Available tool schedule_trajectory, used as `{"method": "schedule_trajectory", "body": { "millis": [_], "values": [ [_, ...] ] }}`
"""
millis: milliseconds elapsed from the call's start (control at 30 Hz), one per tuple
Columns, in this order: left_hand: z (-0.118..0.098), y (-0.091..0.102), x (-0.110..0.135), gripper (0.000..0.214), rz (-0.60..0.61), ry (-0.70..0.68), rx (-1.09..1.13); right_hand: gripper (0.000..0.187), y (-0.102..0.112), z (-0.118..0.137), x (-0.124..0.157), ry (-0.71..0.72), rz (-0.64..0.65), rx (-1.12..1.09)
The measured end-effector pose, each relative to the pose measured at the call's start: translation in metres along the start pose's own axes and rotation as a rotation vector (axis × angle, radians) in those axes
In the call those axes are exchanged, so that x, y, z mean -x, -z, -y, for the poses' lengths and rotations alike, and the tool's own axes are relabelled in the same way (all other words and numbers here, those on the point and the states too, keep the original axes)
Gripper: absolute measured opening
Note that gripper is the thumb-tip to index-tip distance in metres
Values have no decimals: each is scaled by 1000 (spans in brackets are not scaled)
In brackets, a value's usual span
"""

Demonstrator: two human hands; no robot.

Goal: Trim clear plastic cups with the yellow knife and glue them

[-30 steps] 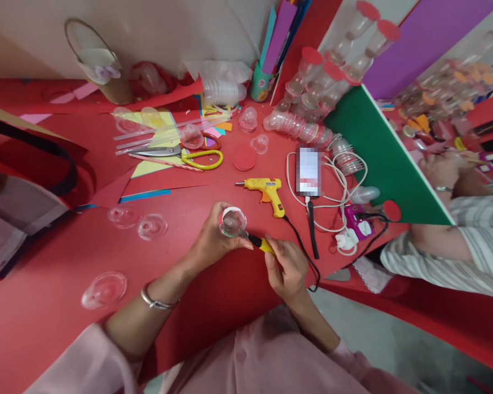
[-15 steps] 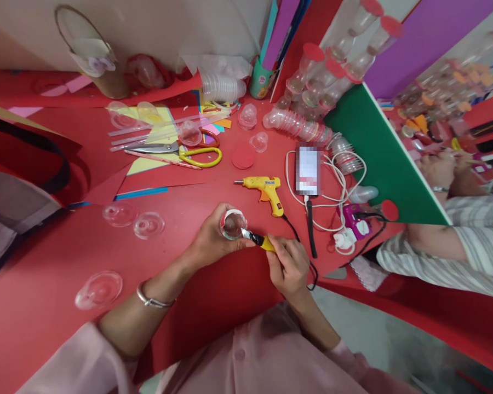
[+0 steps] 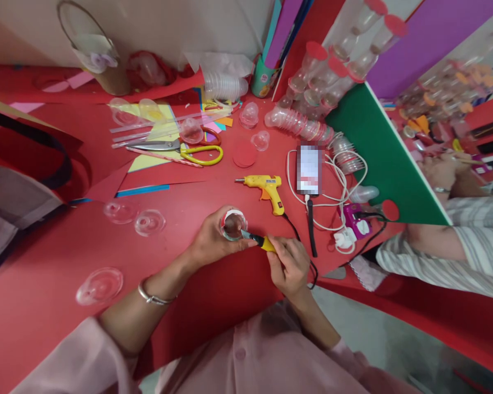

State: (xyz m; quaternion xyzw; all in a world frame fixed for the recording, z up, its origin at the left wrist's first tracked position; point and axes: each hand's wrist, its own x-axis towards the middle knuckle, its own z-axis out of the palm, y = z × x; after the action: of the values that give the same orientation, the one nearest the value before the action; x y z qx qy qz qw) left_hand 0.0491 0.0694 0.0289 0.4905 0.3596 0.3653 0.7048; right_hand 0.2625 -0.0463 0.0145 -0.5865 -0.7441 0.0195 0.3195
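My left hand (image 3: 212, 241) is wrapped round a small clear plastic cup (image 3: 233, 225) with a red-and-white rim, held just above the red table (image 3: 197, 301). My right hand (image 3: 288, 266) grips a yellow-handled craft knife (image 3: 258, 239), and its blade tip touches the cup's side. A silver bangle (image 3: 151, 297) circles my left wrist. A yellow glue gun (image 3: 266, 189) lies on the table just beyond the cup.
Clear plastic lids (image 3: 149, 222) lie left of my hands. Scissors (image 3: 189, 150), coloured paper, a phone (image 3: 309, 168) with white cables and rows of clear cups (image 3: 299, 126) fill the far side. Another person's arm in a striped sleeve (image 3: 447, 257) rests at the right by a green board (image 3: 378, 158).
The knife's blade has moved in against the cup's side. Both hands stay in nearly the same place.
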Motion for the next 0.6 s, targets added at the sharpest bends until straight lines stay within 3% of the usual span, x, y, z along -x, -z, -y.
{"method": "schedule_trajectory", "body": {
  "millis": [600],
  "values": [
    [-6, 1, -1, 55, 2, 38, -92, 53, -1, 3, -2, 17, -20, 36]
  ]
}}
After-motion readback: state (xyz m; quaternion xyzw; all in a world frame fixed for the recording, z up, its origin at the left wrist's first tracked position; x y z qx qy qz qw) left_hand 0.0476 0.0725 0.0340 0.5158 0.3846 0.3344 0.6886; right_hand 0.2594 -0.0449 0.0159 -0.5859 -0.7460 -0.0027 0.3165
